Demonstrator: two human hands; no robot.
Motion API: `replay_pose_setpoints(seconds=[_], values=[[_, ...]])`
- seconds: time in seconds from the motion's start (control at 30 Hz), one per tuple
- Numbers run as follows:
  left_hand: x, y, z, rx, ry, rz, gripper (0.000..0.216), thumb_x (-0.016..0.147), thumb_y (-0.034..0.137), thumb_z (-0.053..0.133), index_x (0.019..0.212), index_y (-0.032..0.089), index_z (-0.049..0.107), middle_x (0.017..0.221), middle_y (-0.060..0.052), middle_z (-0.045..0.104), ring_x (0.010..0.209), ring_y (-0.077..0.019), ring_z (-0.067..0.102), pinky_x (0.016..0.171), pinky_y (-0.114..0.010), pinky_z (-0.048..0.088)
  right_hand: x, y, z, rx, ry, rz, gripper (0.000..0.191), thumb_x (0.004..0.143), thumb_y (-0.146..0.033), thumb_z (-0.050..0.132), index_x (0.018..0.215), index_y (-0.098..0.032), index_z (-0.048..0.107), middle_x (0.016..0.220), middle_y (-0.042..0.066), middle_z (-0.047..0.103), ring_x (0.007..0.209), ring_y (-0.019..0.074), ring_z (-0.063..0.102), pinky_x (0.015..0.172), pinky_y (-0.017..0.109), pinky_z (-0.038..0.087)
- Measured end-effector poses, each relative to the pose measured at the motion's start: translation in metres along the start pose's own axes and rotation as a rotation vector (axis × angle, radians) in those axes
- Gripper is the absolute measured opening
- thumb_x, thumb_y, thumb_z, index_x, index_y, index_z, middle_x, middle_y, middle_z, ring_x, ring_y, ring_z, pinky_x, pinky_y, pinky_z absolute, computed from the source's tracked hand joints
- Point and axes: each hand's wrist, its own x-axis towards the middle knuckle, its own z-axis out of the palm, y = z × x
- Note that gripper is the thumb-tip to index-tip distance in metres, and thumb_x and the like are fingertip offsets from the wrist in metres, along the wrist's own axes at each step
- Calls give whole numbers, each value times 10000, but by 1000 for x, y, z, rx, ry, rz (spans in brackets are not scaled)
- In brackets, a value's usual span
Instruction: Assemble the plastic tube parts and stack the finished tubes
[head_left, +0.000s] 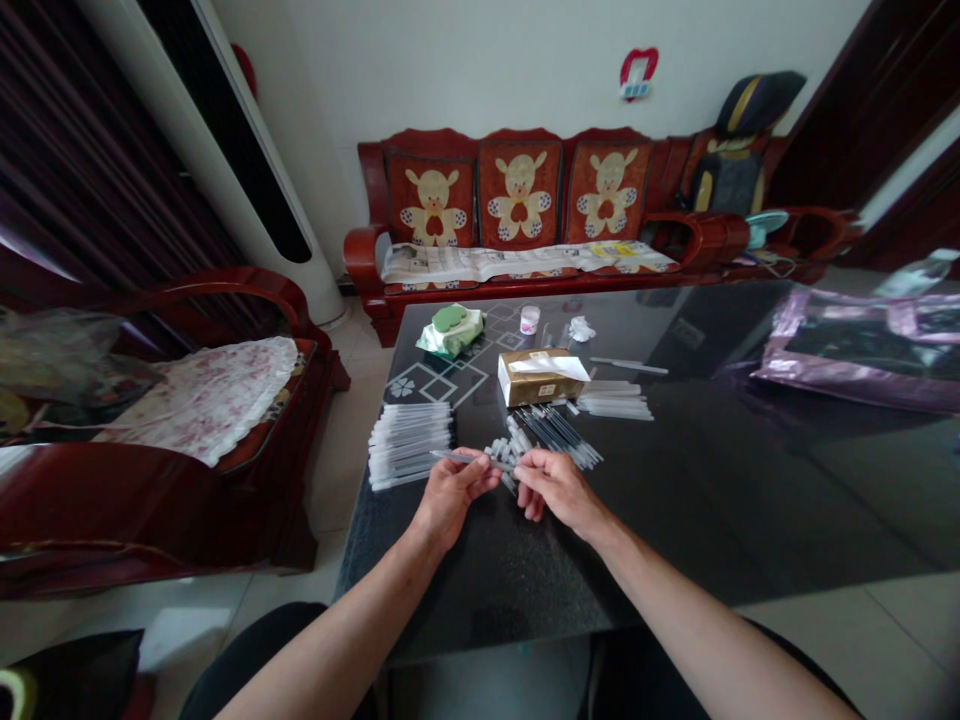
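My left hand (456, 488) grips a slim translucent pen (452, 456), its tip pointing left. At the pen's other end, the fingertips of my right hand (556, 484) are pinched together; they appear to hold that end, though the detail is too small to make out. Just beyond my fingers lies a heap of small whitish pen caps (516, 436). Dark pen refills (564, 436) are spread behind my right hand. Left of my left hand is a neat stack of pale, frosted pens (409, 440). More frosted pen barrels (619, 399) lie farther back on the right.
On the dark glossy table (510, 600) stand a gold tissue box (544, 388), a green wipes pack (451, 330), a small white cup (529, 320) and crumpled tissue (581, 329). A purple-edged bag (825, 385) lies right. A wooden sofa (365, 250) stands behind.
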Motion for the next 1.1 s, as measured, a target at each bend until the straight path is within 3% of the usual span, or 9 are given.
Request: replay_pose_setpoints(seconds=[0.33, 0.5, 0.63, 0.8, 0.97, 1.1], values=[[-1, 0, 1, 18, -23, 0, 257, 672, 279, 788, 783, 111, 628, 693, -29, 672, 668, -115, 657, 667, -209, 546, 1, 3, 2, 66, -52, 97, 469, 870, -582, 398, 811, -143, 550, 486, -2, 606, 324, 98, 520, 315, 172, 383], [-1, 1, 3, 15, -26, -2, 271, 663, 280, 794, 787, 109, 625, 686, -25, 668, 662, -117, 656, 661, -216, 545, 1, -1, 0, 40, -45, 66, 441, 832, -562, 491, 788, -130, 569, 508, 4, 614, 350, 102, 540, 333, 177, 403], [1, 12, 1, 2, 43, 47, 277, 692, 329, 766, 769, 112, 611, 625, -21, 649, 614, -120, 649, 608, -213, 541, 6, -3, -19, 6, 114, 50, 458, 842, -565, 448, 820, -129, 589, 523, 18, 619, 359, 115, 548, 331, 192, 412], [3, 22, -3, -6, 96, 84, 282, 720, 363, 734, 773, 131, 583, 593, -1, 618, 576, -114, 637, 538, -191, 517, 12, 2, -55, -352, 385, -1, 267, 787, -403, 526, 750, -154, 617, 534, 10, 607, 376, 108, 542, 343, 184, 388], [0, 16, -1, 62, 41, 35, 321, 720, 409, 720, 795, 127, 584, 606, -24, 637, 519, -110, 611, 510, -203, 496, 10, 7, -55, -637, 274, -35, 170, 757, -277, 532, 705, -168, 652, 532, 20, 621, 405, 120, 543, 416, 214, 386], [-1, 13, 0, 105, 6, 22, 323, 729, 424, 706, 791, 129, 590, 577, 1, 603, 486, -98, 582, 459, -186, 454, 9, 5, -48, -901, 233, -81, 142, 757, -216, 545, 695, -192, 671, 635, 33, 681, 564, 152, 621, 548, 235, 410]])
